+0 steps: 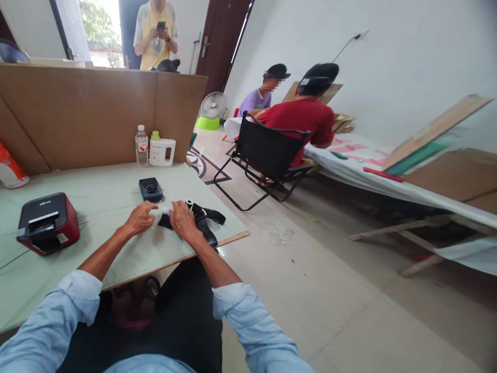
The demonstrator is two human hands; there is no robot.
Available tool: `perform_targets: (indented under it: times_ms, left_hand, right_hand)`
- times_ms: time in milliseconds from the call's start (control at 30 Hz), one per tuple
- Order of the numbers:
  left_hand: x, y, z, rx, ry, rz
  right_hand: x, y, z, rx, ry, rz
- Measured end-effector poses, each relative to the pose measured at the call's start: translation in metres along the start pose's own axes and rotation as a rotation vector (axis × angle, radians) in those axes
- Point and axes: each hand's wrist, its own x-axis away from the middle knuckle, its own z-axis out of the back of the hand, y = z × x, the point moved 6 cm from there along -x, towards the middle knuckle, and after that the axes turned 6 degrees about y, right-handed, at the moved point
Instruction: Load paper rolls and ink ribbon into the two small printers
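Observation:
At the right corner of the table lies a black strap-like item with a small white round part on top and a dark, glossy end near the edge. My right hand is over its left part, with fingers curled down onto it. Just left of it, my left hand is half closed, thumb and forefinger drawn together near a small whitish, blurred thing. What that thing is, I cannot make out. Beyond my hands sits a small dark box-shaped device, touched by neither hand.
A red and black label printer stands on the left. At the back are a water bottle, a white jug and a cardboard screen. A black folding chair with a seated person is to the right, by a long covered table.

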Motion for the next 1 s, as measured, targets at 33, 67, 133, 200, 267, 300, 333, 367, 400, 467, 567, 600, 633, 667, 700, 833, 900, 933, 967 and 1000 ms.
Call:
perform_targets:
  times_ms: [33, 67, 133, 200, 267, 300, 333, 367, 400, 467, 567, 600, 633, 667, 700, 833, 900, 933, 967, 1000]
  left_hand:
    - [-0.007, -0.007, 0.007, 0.000, 0.065, 0.056]
    - [-0.015, -0.014, 0.013, 0.003, 0.116, 0.122]
    - [-0.027, -0.029, 0.021, 0.027, 0.160, 0.260]
    - [-0.037, -0.040, 0.024, 0.072, 0.164, 0.360]
    - [-0.044, -0.046, 0.024, 0.112, 0.161, 0.401]
    - [-0.047, -0.047, 0.024, 0.123, 0.160, 0.403]
    - [-0.049, -0.048, 0.023, 0.128, 0.160, 0.398]
    - [-0.051, -0.048, 0.023, 0.126, 0.159, 0.390]
    - [-0.052, -0.048, 0.022, 0.113, 0.160, 0.381]
    - [-0.053, -0.047, 0.024, 0.064, 0.166, 0.365]
    - [-0.046, -0.047, 0.031, -0.020, 0.185, 0.351]
    - [-0.041, -0.047, 0.035, -0.045, 0.196, 0.344]
    - [-0.033, -0.046, 0.039, -0.071, 0.211, 0.335]
    - [-0.023, -0.046, 0.044, -0.100, 0.228, 0.327]
    - [-0.012, -0.046, 0.049, -0.128, 0.246, 0.317]
    - [0.048, -0.049, 0.063, -0.182, 0.279, 0.334]
    - [0.077, -0.049, 0.066, -0.164, 0.274, 0.346]
    - [0.089, -0.049, 0.067, -0.145, 0.270, 0.345]
    - [0.098, -0.048, 0.068, -0.122, 0.268, 0.339]
    - [0.105, -0.048, 0.069, -0.095, 0.268, 0.332]
  right_hand:
    - [-0.006, -0.002, -0.001, -0.046, 0.025, 0.002]
    - [-0.013, -0.004, -0.003, -0.094, 0.041, -0.001]
    - [-0.032, -0.009, -0.009, -0.187, 0.044, -0.030]
    - [-0.051, -0.011, -0.018, -0.274, 0.011, -0.084]
    - [-0.067, -0.013, -0.027, -0.333, -0.034, -0.129]
    - [-0.073, -0.014, -0.031, -0.348, -0.055, -0.141]
    - [-0.077, -0.015, -0.034, -0.353, -0.071, -0.148]
    - [-0.080, -0.016, -0.037, -0.352, -0.078, -0.150]
    - [-0.082, -0.018, -0.038, -0.348, -0.078, -0.151]
    - [-0.083, -0.021, -0.040, -0.341, -0.063, -0.157]
    - [-0.076, -0.029, -0.040, -0.341, -0.031, -0.161]
    - [-0.072, -0.033, -0.040, -0.348, -0.018, -0.151]
    - [-0.067, -0.039, -0.040, -0.357, -0.007, -0.133]
    - [-0.061, -0.045, -0.040, -0.366, 0.002, -0.108]
    - [-0.053, -0.053, -0.040, -0.378, 0.011, -0.075]
    - [-0.018, -0.085, -0.047, -0.450, 0.016, 0.060]
    - [0.000, -0.095, -0.052, -0.498, 0.021, 0.086]
    - [0.007, -0.098, -0.054, -0.518, 0.023, 0.086]
    - [0.013, -0.099, -0.056, -0.536, 0.025, 0.081]
    - [0.017, -0.100, -0.057, -0.550, 0.023, 0.074]
